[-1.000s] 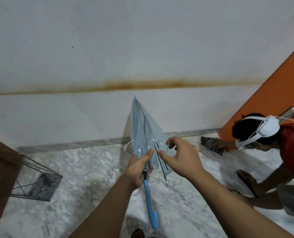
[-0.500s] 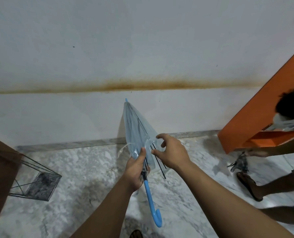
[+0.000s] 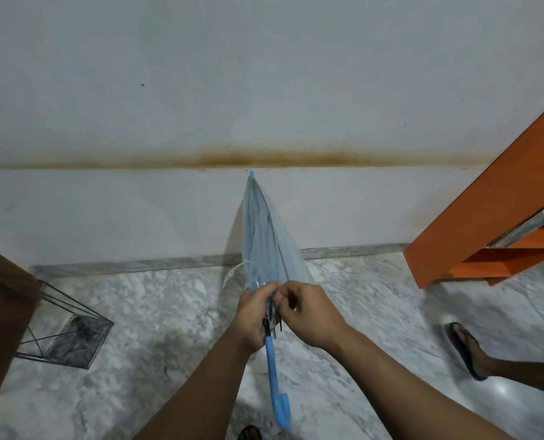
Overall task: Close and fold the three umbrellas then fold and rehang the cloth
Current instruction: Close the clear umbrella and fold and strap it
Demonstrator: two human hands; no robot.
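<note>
Umbrella [image 3: 265, 246] clear glossy plastic, floor [image 3: 175, 312] polished marble.

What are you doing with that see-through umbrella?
A person is folding up a clear plastic umbrella with a light blue hooked handle. The left hand grips it where the canopy meets the shaft, tip pointing up toward the white wall. The right hand pinches the loose canopy edge and rib ends against the shaft to gather them. The white tie strap hangs loose, not yet fastened. A wire-frame stand sits on the marble floor to the left.
</note>
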